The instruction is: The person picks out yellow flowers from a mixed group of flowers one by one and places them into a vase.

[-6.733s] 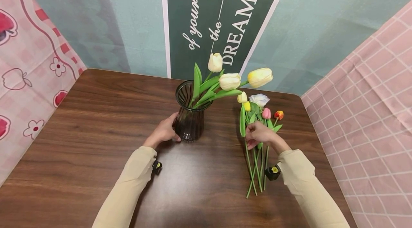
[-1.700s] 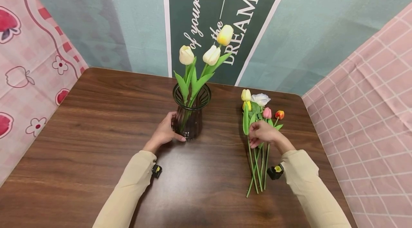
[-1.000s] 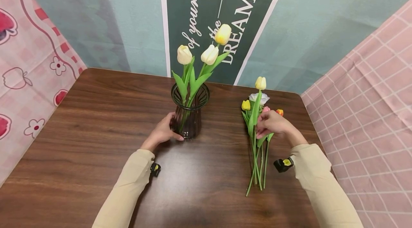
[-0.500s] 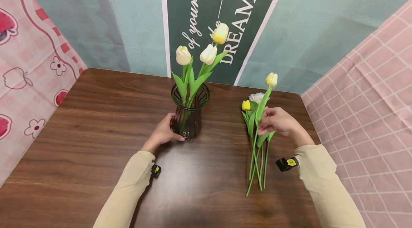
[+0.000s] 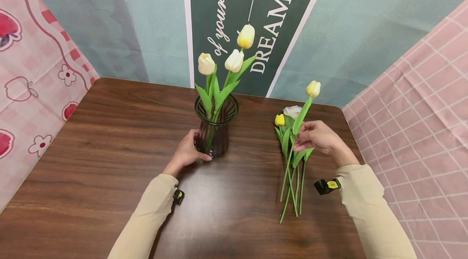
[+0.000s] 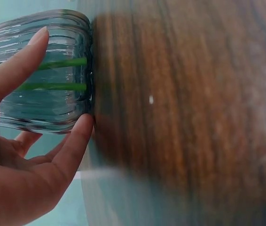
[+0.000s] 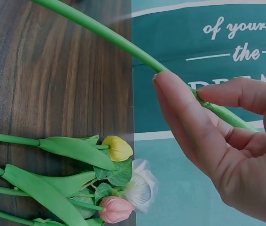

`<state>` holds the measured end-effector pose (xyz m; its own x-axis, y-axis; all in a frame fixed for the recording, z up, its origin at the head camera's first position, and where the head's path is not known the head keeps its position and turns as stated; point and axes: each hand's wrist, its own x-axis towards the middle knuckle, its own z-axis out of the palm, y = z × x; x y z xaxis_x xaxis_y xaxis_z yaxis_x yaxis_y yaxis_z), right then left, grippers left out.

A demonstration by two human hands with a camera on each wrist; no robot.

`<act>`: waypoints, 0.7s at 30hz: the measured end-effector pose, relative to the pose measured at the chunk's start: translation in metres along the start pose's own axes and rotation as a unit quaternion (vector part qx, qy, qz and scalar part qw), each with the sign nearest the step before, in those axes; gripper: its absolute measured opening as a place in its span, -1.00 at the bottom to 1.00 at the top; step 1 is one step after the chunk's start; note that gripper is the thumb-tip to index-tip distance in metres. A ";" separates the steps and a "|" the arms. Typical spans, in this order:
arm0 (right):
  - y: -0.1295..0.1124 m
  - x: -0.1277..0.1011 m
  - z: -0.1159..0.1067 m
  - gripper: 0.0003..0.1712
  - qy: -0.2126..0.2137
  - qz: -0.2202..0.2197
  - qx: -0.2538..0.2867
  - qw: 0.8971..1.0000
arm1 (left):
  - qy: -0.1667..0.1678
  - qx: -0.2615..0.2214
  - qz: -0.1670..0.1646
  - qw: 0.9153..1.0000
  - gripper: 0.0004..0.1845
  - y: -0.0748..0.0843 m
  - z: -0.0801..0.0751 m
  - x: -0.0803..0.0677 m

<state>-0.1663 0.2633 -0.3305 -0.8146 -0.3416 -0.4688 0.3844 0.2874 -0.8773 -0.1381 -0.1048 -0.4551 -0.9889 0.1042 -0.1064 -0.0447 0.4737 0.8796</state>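
My left hand [image 5: 187, 151] holds the base of a dark ribbed glass vase [image 5: 218, 142], thumb on one side and fingers on the other. Two green stems [image 6: 60, 86] show through the glass in the left wrist view. Out of the vase rise three pale tulips [image 5: 234, 61] with broad leaves. On the right, my right hand [image 5: 317, 138] pinches the stem of a cream tulip [image 5: 313, 88] between thumb and fingers, its head tilted right. In the right wrist view that green stem [image 7: 119, 41] runs raised over the table.
Below my right hand lies a bunch with a yellow tulip [image 5: 279, 119], a white bloom [image 7: 141, 186] and a pink tulip [image 7: 116, 209]. Their crossed stems [image 5: 294, 194] point toward me. A fabric backdrop [image 5: 157, 27] hangs behind the wooden table [image 5: 120, 141].
The right hand has lifted the cream tulip from the bunch, its head swinging up and right. The tulips in the vase, leaning right at first, now stand more upright. The left hand stays on the vase.
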 end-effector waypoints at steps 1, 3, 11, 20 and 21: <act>0.000 0.000 0.000 -0.92 0.002 0.000 0.002 1.000 | 0.003 0.001 0.001 1.000 -0.03 0.000 0.000 0.000; 0.000 0.000 0.000 -0.94 0.004 -0.001 0.002 1.000 | 0.007 0.002 -0.003 1.000 -0.03 0.001 0.001 -0.001; -0.001 0.000 -0.001 -0.96 0.011 -0.012 0.009 1.000 | 0.012 0.018 -0.008 1.000 -0.01 0.001 0.004 -0.002; -0.001 0.000 -0.003 -0.92 0.016 -0.018 0.028 0.999 | -0.035 0.013 0.003 0.999 0.07 0.002 -0.002 0.003; 0.000 0.000 -0.003 -0.91 0.018 -0.018 0.028 0.999 | -0.043 0.003 0.003 0.999 0.08 0.002 -0.003 0.003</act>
<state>-0.1675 0.2659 -0.3297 -0.8430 -0.3190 -0.4332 0.3770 0.2240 -0.8987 -0.1419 -0.1063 -0.4525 -0.9731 0.1820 -0.1413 -0.0380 0.4782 0.8774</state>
